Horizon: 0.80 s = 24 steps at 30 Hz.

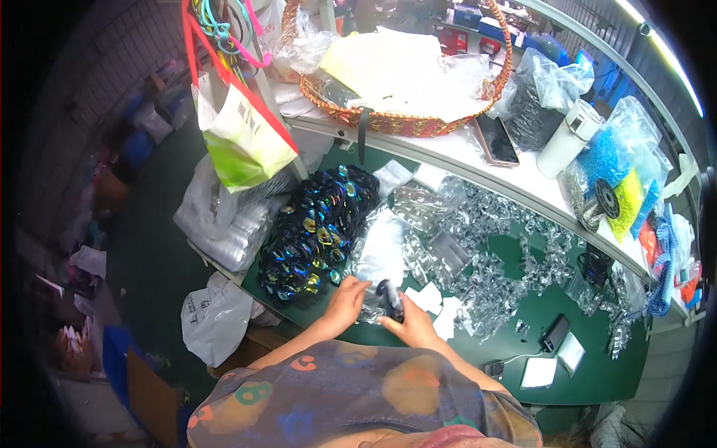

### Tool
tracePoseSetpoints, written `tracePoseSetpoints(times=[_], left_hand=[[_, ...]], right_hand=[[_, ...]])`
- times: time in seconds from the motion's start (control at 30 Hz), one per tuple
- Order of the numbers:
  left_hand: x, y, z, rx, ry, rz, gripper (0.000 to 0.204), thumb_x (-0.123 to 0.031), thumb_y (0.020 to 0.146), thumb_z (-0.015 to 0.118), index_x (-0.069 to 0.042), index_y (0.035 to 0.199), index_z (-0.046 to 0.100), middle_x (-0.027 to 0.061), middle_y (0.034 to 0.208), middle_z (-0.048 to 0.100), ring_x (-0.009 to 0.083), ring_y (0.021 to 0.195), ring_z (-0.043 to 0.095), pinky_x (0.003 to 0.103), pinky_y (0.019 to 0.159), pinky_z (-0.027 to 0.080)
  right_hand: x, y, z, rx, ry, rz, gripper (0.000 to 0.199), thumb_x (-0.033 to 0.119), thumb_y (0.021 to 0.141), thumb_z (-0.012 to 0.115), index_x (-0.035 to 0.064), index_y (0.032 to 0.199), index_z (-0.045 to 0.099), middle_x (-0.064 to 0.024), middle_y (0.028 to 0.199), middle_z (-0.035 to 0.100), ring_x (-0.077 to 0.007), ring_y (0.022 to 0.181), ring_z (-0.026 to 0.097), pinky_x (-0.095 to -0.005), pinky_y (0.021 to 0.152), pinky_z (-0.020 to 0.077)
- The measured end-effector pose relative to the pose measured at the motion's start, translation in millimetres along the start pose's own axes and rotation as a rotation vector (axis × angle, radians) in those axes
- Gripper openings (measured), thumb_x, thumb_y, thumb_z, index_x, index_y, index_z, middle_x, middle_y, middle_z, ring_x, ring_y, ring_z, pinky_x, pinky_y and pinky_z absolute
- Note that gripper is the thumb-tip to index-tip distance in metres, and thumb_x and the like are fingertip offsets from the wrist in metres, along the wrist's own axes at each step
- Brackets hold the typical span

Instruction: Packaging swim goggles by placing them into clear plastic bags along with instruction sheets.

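Note:
My right hand (411, 322) is closed around a small dark piece with a round black end (387, 293); its exact kind is unclear. My left hand (346, 302) is just left of it, fingers drawn together at the lower edge of some shiny clear plastic bags (379, 250). Whatever lies between those fingers is too small to make out. Beyond the left hand rises a heap of black pieces with iridescent facets (321, 231). To the right of the bags spreads a large pile of small items in clear wrapping (482, 280).
White cards (447, 317) lie beside my right hand on the green table (470, 364). A shelf above bears a woven basket (403, 125), a phone (497, 140), a white flask (569, 138) and a spool (606, 198). A paper bag (250, 138) hangs at left.

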State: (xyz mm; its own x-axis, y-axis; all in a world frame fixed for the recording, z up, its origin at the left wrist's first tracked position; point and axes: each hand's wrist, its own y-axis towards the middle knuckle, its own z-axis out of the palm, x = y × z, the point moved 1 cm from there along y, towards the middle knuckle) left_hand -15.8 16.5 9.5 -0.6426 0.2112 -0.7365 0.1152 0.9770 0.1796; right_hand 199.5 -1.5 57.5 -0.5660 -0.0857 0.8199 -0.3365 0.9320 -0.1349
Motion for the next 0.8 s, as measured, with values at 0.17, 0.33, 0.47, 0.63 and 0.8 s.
tracePoseSetpoints(times=[0.17, 0.33, 0.47, 0.63, 0.8], left_hand=[[-15, 4, 5, 0.140, -0.243, -0.078, 0.034, 0.002, 0.086, 0.066, -0.005, 0.119, 0.065, 0.0112, 0.097, 0.063, 0.0224, 0.084, 0.064, 0.036, 0.071, 0.053], [-7, -1, 6, 0.184, -0.377, -0.322, 0.015, -0.019, 0.095, 0.069, -0.004, 0.101, 0.069, 0.0058, 0.079, 0.071, 0.0110, 0.070, 0.065, 0.029, 0.066, 0.052], [-23, -6, -4, 0.135, -0.157, -0.078, 0.017, -0.020, 0.093, 0.068, -0.005, 0.099, 0.072, 0.0089, 0.093, 0.068, 0.0226, 0.077, 0.067, 0.034, 0.070, 0.054], [-44, -8, -13, 0.091, 0.103, 0.239, 0.013, -0.018, 0.086, 0.072, -0.010, 0.096, 0.075, 0.0064, 0.098, 0.067, 0.0270, 0.095, 0.061, 0.040, 0.083, 0.047], [-40, -14, -7, -0.024, 0.102, 0.249, 0.009, -0.017, 0.087, 0.070, -0.011, 0.092, 0.073, 0.0048, 0.091, 0.069, 0.0269, 0.089, 0.062, 0.040, 0.082, 0.045]], right_hand=[[-3, -9, -9, 0.112, -0.264, -0.283, 0.063, 0.040, 0.088, 0.071, 0.0047, 0.135, 0.048, -0.0208, 0.109, 0.063, -0.0408, 0.100, 0.065, -0.0485, 0.082, 0.0536], [-31, -7, -14, 0.130, -0.422, -0.343, 0.052, 0.033, 0.086, 0.070, 0.0065, 0.128, 0.054, -0.0160, 0.099, 0.065, -0.0348, 0.088, 0.068, -0.0443, 0.073, 0.0552], [-38, -10, 3, 0.178, -0.412, -0.219, 0.054, 0.042, 0.091, 0.066, 0.0071, 0.131, 0.054, -0.0186, 0.100, 0.066, -0.0377, 0.087, 0.069, -0.0479, 0.072, 0.0550], [-70, 8, 40, 0.235, 0.064, 0.041, 0.045, 0.049, 0.098, 0.056, 0.0044, 0.103, 0.064, -0.0172, 0.083, 0.068, -0.0320, 0.079, 0.070, -0.0401, 0.070, 0.0541], [-57, 12, 40, 0.525, 1.324, 0.364, 0.037, 0.042, 0.104, 0.047, 0.0076, 0.096, 0.059, -0.0042, 0.075, 0.058, -0.0174, 0.067, 0.059, -0.0288, 0.058, 0.0469]])
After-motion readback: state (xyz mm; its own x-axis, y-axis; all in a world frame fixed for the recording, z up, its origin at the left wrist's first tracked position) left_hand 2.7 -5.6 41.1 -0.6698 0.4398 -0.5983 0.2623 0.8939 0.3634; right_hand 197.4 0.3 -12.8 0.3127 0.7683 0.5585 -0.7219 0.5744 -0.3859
